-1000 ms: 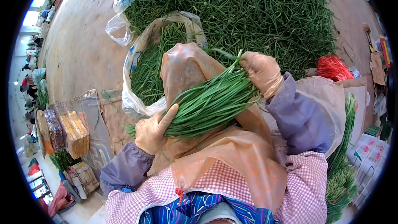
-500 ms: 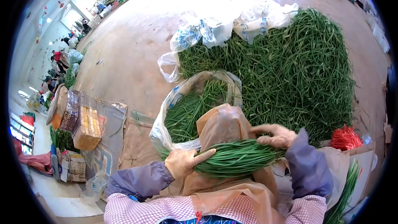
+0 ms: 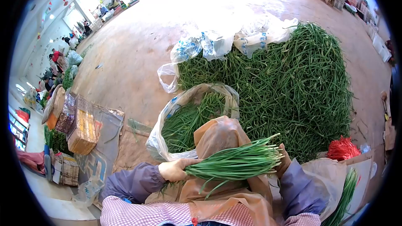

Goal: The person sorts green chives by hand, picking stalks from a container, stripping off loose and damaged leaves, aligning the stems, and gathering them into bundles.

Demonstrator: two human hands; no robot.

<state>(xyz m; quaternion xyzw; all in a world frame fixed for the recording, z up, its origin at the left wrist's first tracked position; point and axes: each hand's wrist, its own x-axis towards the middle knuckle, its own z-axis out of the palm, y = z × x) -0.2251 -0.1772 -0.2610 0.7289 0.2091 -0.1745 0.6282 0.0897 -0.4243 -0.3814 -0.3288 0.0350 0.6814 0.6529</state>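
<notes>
A bunch of green chives (image 3: 238,162) lies across my covered knee, its pale cut ends pointing right. My left hand (image 3: 178,170) is closed round the left end of the bunch. At the other end, my right hand (image 3: 284,159) stands upright with its palm side against the pale ends, its fingers looking straight and partly hidden. Just beyond my knee, an open plastic bag (image 3: 157,136) has loose chives in it. A large heap of loose chives (image 3: 293,88) spreads behind and to the right.
Crumpled white plastic (image 3: 217,44) edges the heap's far side. Red ties (image 3: 343,148) lie at the right, near another bunch of chives (image 3: 345,196). To the left are a yellowish box (image 3: 83,129) and flattened cardboard (image 3: 104,142). Several people work along the far left wall.
The bunch has tilted up at its right end, showing the pale ends. My right hand has moved from on top of the bunch to its right end. The view has shifted slightly.
</notes>
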